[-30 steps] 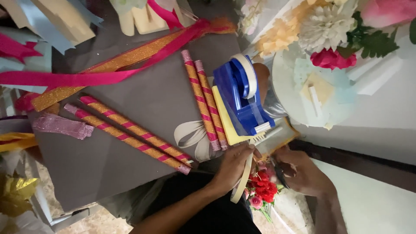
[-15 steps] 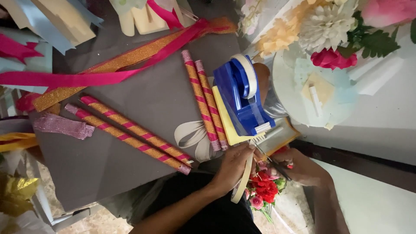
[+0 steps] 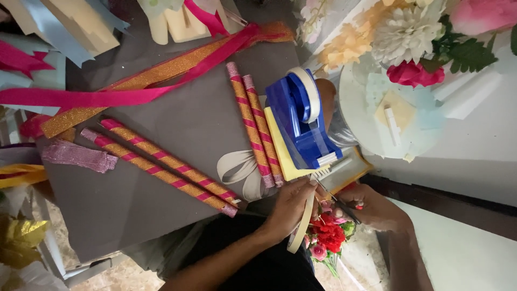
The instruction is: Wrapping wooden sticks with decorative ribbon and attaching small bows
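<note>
A blue tape dispenser (image 3: 301, 121) with a cream tape roll sits on a grey board (image 3: 161, 205). My left hand (image 3: 288, 207) is just below the dispenser's cutter and pinches a cream strip of tape (image 3: 301, 229) that curves down from it. My right hand (image 3: 377, 210) holds small dark scissors (image 3: 338, 202), their blades pointing up-left at the strip near the cutter. A small bunch of red and pink artificial flowers (image 3: 328, 237) lies under both hands.
Two pairs of sticks wrapped in gold and pink (image 3: 167, 164) (image 3: 256, 126) lie on the board. Pink ribbon (image 3: 124, 97) and gold glitter ribbon (image 3: 156, 75) cross its top. A round white tray (image 3: 371, 137) and large artificial flowers (image 3: 414, 37) stand at right.
My right hand has come up and left, bringing the scissors' blades to the tape strip. The left hand has kept its hold on the strip.
</note>
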